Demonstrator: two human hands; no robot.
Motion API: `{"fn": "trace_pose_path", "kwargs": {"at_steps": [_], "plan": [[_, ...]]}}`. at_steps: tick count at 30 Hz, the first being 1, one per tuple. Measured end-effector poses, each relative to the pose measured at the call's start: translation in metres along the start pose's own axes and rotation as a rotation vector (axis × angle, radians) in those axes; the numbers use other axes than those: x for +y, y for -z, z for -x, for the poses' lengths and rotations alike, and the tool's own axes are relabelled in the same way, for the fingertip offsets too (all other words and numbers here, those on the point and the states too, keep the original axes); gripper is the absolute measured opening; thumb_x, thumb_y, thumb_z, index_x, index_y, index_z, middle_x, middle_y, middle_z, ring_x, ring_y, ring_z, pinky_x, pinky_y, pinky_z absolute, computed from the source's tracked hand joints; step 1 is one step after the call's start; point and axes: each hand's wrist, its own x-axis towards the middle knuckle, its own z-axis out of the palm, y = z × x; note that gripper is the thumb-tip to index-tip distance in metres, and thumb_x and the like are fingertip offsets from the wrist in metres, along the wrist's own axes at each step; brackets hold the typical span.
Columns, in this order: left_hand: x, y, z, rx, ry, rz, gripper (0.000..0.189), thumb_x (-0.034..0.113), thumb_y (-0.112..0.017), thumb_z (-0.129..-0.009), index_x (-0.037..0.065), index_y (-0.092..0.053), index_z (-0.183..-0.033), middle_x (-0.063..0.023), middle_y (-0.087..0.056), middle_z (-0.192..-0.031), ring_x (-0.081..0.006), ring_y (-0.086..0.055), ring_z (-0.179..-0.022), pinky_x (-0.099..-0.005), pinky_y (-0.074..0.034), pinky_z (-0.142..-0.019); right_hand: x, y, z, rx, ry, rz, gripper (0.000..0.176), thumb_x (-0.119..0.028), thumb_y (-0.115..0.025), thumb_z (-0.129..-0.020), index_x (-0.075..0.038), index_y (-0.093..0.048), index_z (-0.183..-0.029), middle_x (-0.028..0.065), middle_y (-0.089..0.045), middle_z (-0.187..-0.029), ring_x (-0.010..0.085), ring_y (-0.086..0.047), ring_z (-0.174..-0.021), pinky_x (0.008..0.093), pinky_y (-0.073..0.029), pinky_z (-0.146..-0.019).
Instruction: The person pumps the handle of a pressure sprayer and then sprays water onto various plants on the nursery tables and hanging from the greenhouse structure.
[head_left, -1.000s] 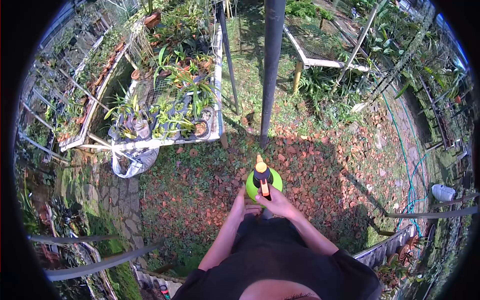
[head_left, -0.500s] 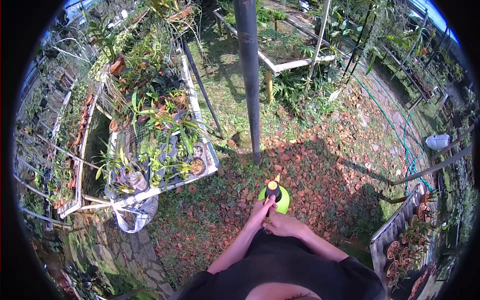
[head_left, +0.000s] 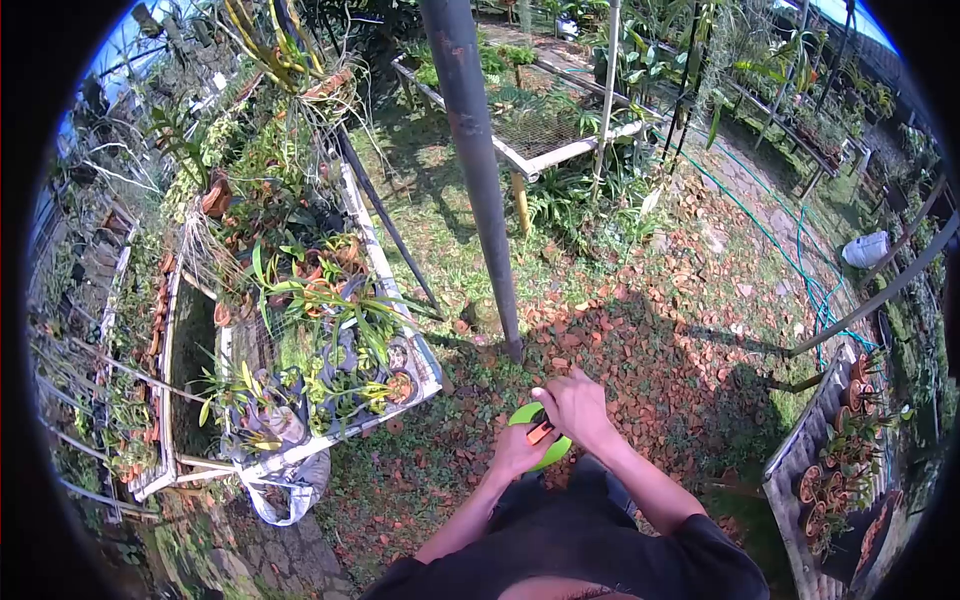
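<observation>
A pump sprayer with a bright green tank [head_left: 553,456] is in front of my body, partly covered by my hands. My left hand [head_left: 513,451] is closed around its black upper part, beside an orange piece [head_left: 540,432] that shows between the hands. From the other side, my right hand [head_left: 580,412] reaches over the sprayer's top with its fingers bent round it. That hand hides the nozzle end, so the exact grip there is not visible.
A dark metal post [head_left: 482,190] rises just ahead. On the left stands a mesh bench [head_left: 345,432] of potted plants; another bench [head_left: 575,156] is farther off. At right are a slatted rack [head_left: 790,495] with pots and a green hose [head_left: 745,210]. Broken terracotta-coloured pieces cover the ground.
My right hand has moved up from low beside the sprayer to its top. The sprayer's head has turned or tilted, and its orange nozzle is now hidden. The view has shifted slightly.
</observation>
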Motion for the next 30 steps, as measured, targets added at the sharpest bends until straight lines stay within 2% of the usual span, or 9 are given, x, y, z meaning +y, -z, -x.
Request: {"fn": "trace_pose_path", "kwargs": {"at_steps": [6, 10, 12, 13, 17, 21, 22, 25, 30], "plan": [[0.018, -0.019, -0.039, 0.067, -0.132, 0.036, 0.035, 0.039, -0.069, -0.083, 0.005, -0.069, -0.08, -0.0155, -0.064, -0.065, -0.034, -0.064, -0.06, -0.04, -0.047, -0.055, 0.014, 0.068, -0.025, 0.154, -0.1, -0.29, 0.043, -0.023, -0.054, -0.095, -0.005, -0.058, -0.056, 0.0131, -0.052, -0.048, 0.0323, -0.054, -0.044, 0.0404, -0.045, -0.046], [0.045, -0.034, -0.068, 0.152, -0.224, 0.062, 0.035, 0.039, -0.071, -0.081, 0.004, -0.069, -0.078, -0.0165, -0.064, -0.065, -0.0355, -0.064, -0.06, -0.041, -0.048, -0.054, 0.082, 0.018, -0.034, -0.016, 0.147, 0.07, 0.043, -0.024, -0.057, -0.094, -0.006, -0.059, -0.055, 0.0118, -0.05, -0.045, 0.0304, -0.054, -0.041, 0.0385, -0.045, -0.045], [0.06, -0.044, -0.09, 0.253, -0.3, 0.016, 0.034, 0.039, -0.071, -0.081, 0.005, -0.069, -0.077, -0.0166, -0.063, -0.064, -0.0356, -0.064, -0.06, -0.0414, -0.048, -0.054, 0.115, 0.045, -0.051, 0.209, 0.42, 0.247, 0.037, -0.024, -0.057, -0.094, -0.005, -0.065, -0.063, 0.0114, -0.053, -0.047, 0.0299, -0.055, -0.043, 0.0383, -0.046, -0.046], [0.065, -0.048, -0.101, 0.207, -0.204, -0.065, 0.034, 0.039, -0.071, -0.081, 0.005, -0.07, -0.077, -0.0166, -0.064, -0.065, -0.0361, -0.064, -0.062, -0.0424, -0.05, -0.056, 0.122, 0.08, -0.064, 0.089, 0.238, 0.087, 0.022, -0.017, -0.062, -0.09, -0.004, -0.068, -0.072, 0.0094, -0.055, -0.052, 0.0279, -0.055, -0.043, 0.0378, -0.044, -0.043], [0.107, -0.066, -0.142, 0.298, -0.204, -0.05, 0.038, 0.041, -0.072, -0.08, 0.004, -0.069, -0.075, -0.0166, -0.064, -0.065, -0.0356, -0.065, -0.063, -0.0434, -0.051, -0.057, 0.182, 0.031, -0.069, 0.247, 0.448, 0.119, 0.019, -0.009, -0.065, -0.084, -0.005, -0.062, -0.066, 0.0063, -0.047, -0.045, 0.0251, -0.051, -0.039, 0.0397, -0.039, -0.039], [0.117, -0.086, -0.171, 0.33, -0.222, -0.157, 0.033, 0.037, -0.072, -0.081, 0.005, -0.07, -0.077, -0.0145, -0.065, -0.066, -0.0337, -0.065, -0.061, -0.0426, -0.051, -0.057, 0.198, 0.13, -0.112, -0.092, -0.033, -0.196, 0.056, -0.031, -0.043, -0.099, -0.007, -0.056, -0.05, 0.0135, -0.052, -0.048, 0.0328, -0.052, -0.042, 0.039, -0.043, -0.046], [0.126, -0.091, -0.177, 0.369, -0.247, -0.199, 0.029, 0.036, -0.071, -0.081, 0.006, -0.071, -0.081, -0.0116, -0.066, -0.065, -0.0318, -0.065, -0.061, -0.0394, -0.052, -0.055, 0.206, 0.147, -0.12, -0.033, -0.143, -0.345, 0.049, -0.026, -0.044, -0.098, -0.006, -0.056, -0.055, 0.0138, -0.052, -0.05, 0.0319, -0.053, -0.044, 0.0395, -0.042, -0.045], [0.144, -0.097, -0.197, 0.388, -0.285, -0.329, 0.024, 0.032, -0.07, -0.081, 0.008, -0.072, -0.081, -0.0108, -0.066, -0.068, -0.0308, -0.063, -0.057, -0.038, -0.051, -0.052, 0.25, 0.066, -0.107, 0.12, 0.336, -0.213, 0.035, -0.017, -0.045, -0.096, -0.005, -0.057, -0.065, 0.0147, -0.053, -0.055, 0.0299, -0.055, -0.046, 0.0399, -0.042, -0.044], [0.129, -0.11, -0.239, 0.405, -0.399, -0.401, 0.019, 0.03, -0.067, -0.08, 0.014, -0.073, -0.087, -0.0099, -0.066, -0.071, -0.0291, -0.062, -0.058, -0.0398, -0.049, -0.05, 0.258, 0.141, -0.145, 0.102, 0.023, -0.378, 0.046, -0.021, -0.046, -0.098, -0.005, -0.052, -0.055, 0.0124, -0.048, -0.044, 0.0297, -0.054, -0.041, 0.0384, -0.045, -0.044]]}}
